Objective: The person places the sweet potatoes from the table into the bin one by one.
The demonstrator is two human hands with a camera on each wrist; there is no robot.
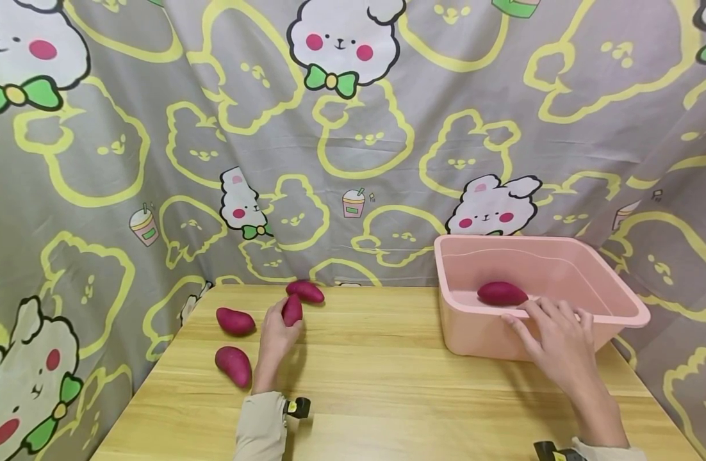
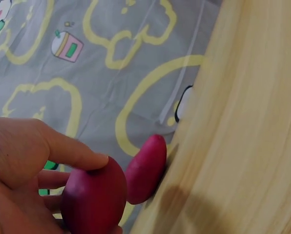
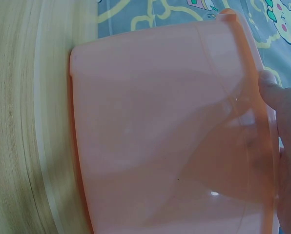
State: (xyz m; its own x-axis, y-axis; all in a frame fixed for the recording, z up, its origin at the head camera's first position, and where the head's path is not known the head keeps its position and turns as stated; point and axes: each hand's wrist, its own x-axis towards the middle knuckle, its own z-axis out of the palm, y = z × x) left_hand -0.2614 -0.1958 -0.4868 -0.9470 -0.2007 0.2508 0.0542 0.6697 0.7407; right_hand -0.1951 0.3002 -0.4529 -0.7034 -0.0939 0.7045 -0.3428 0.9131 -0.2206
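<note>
Sweet potatoes [image 1: 234,366], two of them, are seen on the wooden table [image 1: 382,397] at the frame's left, while at right the near rim of the pink tub [image 1: 485,336] is gripped by the right hand [image 1: 560,339]. Well apart from it, a third potato [image 1: 292,310] is clasped in the left hand [image 1: 279,330]. Farther off, a fourth potato [image 1: 501,293] is contained in the tub, and a fifth potato [image 1: 305,292] is seen near the patterned curtain [image 1: 382,160].
</note>
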